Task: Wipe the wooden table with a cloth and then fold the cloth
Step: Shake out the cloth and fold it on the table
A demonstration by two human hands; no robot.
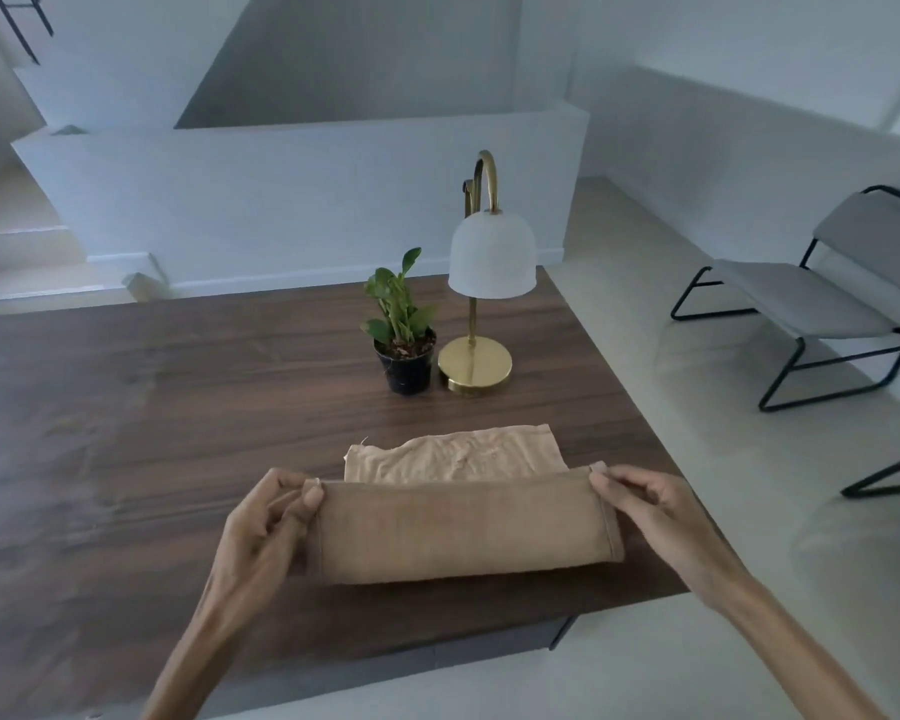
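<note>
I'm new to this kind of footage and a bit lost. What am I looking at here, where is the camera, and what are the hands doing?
There is no machine: a person works with bare hands, filmed by a wide-angle camera on their head looking forward and down. The left hand and right hand each pinch one end of a tan cloth, folding its near part over the rest on a wooden table. Farther back stand a small potted plant and a brass lamp. A grey chair stands on the floor to the right.
</note>
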